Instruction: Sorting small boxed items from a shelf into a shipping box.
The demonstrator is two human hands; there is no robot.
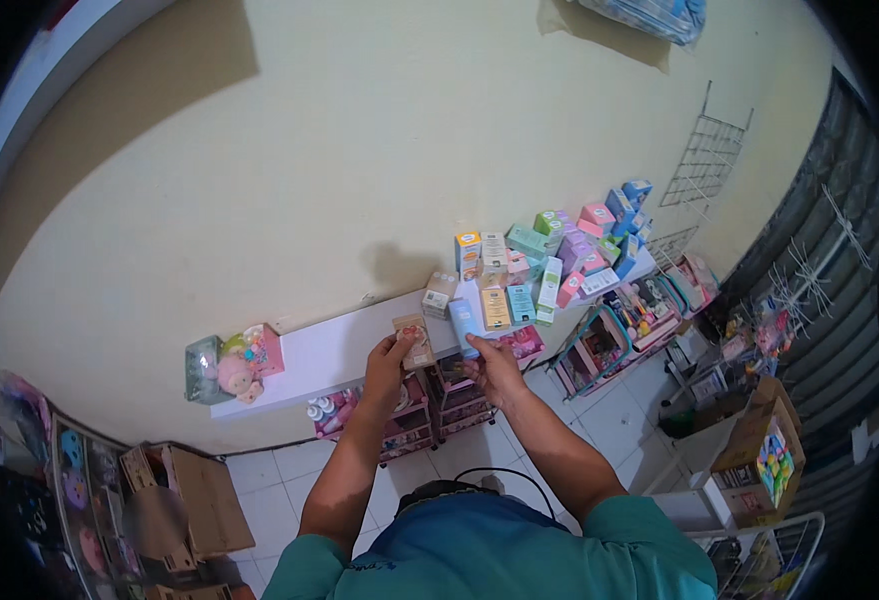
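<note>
Over the front edge of a white wall shelf (324, 345), my left hand (389, 358) is closed around a slim beige box (415, 334). My right hand (496, 370) grips the lower end of a light blue tube-like package (463, 318), thumb on its front. Behind these, a beige carton (439, 294) stands on the shelf. To the right of the blue package are a yellow-tan box (496, 309) and a teal box (521, 304). An orange and white box (468, 254) stands farther back, near the wall.
Many small pastel boxes (574, 245) crowd the shelf's right part. A plush toy (239, 375) in clear wrapping sits at its left end. Below are pink trolleys (464, 405) with goods. Cardboard boxes stand on the floor, one brown box (199, 500) at left. A wire rack (707, 160) hangs at right.
</note>
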